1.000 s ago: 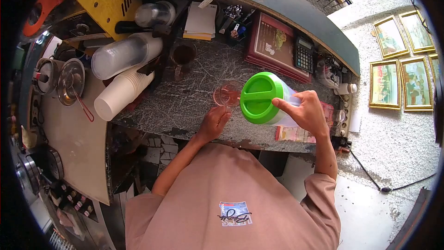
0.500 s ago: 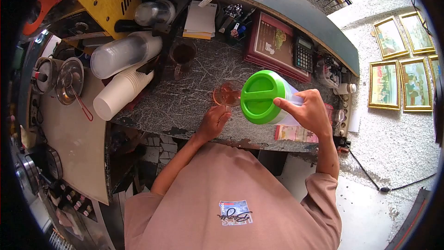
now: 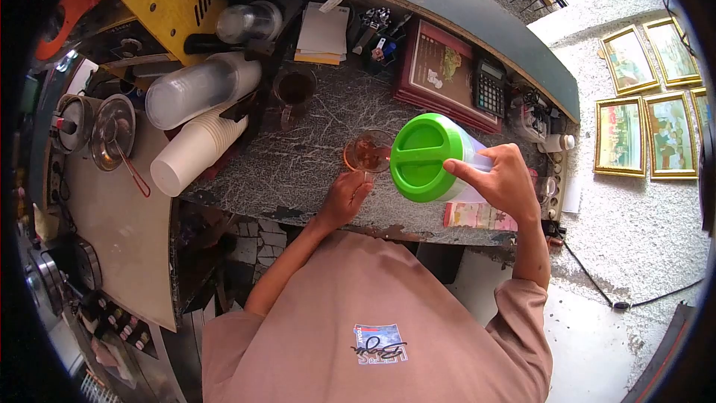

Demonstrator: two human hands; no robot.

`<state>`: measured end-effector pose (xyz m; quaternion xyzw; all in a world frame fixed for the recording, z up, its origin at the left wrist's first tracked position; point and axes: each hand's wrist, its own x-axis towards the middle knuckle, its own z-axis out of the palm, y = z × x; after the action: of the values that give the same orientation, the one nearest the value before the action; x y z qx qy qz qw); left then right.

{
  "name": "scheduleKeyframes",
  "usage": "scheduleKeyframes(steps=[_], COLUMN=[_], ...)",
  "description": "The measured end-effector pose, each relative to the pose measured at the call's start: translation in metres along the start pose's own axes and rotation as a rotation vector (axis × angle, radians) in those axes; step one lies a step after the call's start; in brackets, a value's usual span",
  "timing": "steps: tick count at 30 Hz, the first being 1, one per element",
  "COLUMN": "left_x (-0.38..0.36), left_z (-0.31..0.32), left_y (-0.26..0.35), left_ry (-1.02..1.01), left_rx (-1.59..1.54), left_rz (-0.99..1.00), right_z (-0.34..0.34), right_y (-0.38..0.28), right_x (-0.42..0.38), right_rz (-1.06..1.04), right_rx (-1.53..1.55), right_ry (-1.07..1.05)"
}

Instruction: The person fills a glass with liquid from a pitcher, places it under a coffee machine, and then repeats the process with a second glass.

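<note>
My right hand (image 3: pixel 503 179) grips the handle of a translucent pitcher with a bright green lid (image 3: pixel 425 157), tilted so its lid end points left. Reddish liquid runs from it into a clear glass mug (image 3: pixel 368 152) just left of the lid. The mug stands on the dark, scratched counter (image 3: pixel 321 145), with reddish liquid inside. My left hand (image 3: pixel 345 198) is closed around the mug's handle at its near side. A second glass mug of dark liquid (image 3: pixel 295 88) stands farther back on the left.
Stacked paper cups (image 3: pixel 198 153) and plastic cups (image 3: pixel 201 88) lie at the left. Red menus (image 3: pixel 444 75), a calculator (image 3: pixel 490 88), pens (image 3: pixel 380 45) and papers (image 3: pixel 323 32) line the counter's back. A pink patterned packet (image 3: pixel 477 216) lies near the front edge.
The pitcher and my right hand have shifted very slightly right. Both hands keep their holds, and the mug stays in place.
</note>
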<state>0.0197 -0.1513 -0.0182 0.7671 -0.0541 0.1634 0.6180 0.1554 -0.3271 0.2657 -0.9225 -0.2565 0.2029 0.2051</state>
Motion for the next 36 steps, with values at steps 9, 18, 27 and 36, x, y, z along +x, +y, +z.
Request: scheduleKeyframes(steps=[9, 18, 27, 36], left_x=[-0.0015, -0.0019, -0.0020, -0.0012], left_z=[-0.0001, -0.0006, 0.0002, 0.0012], left_y=[-0.0008, -0.0022, -0.0045, -0.0021], left_ry=[-0.007, -0.024, -0.015, 0.009], left_rx=[0.015, 0.000, -0.012, -0.016], left_rz=[-0.017, -0.022, -0.011, -0.008], right_z=[-0.0005, -0.0038, -0.0047, -0.0052], right_y=[0.0005, -0.0039, -0.0055, -0.0056], right_x=[-0.0011, -0.0007, 0.0000, 0.0014], right_rz=[0.008, -0.001, -0.009, -0.021], right_rx=[0.022, -0.025, -0.010, 0.007], right_ry=[-0.014, -0.022, -0.015, -0.017])
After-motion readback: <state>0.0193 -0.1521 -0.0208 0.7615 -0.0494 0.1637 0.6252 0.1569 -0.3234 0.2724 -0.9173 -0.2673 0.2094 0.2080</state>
